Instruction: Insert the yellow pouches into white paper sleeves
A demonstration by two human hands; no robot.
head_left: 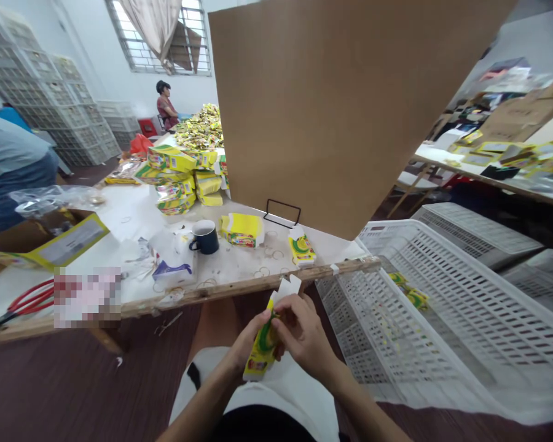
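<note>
A small yellow and green carton [260, 351] with its white end flaps standing up is held over my lap. My left hand [245, 344] grips it along its left side, thumb near the upper end. Around the right side curl the fingers of my right hand [301, 331], fingertips pressed on the printed face near the open end. On the table edge just beyond lies a similar carton [301, 247]. Left of it rests a stack of flat yellow cartons [242, 229], beside a dark mug [205, 237].
A large brown cardboard sheet [332, 110] stands on the table [230, 270]. At right is a white plastic crate [442, 344] with a few yellow packets [410, 291] inside. Red-handled scissors [32, 298] lie at left. Bundled cartons [175, 178] are piled behind; a person [166, 107] sits farther back.
</note>
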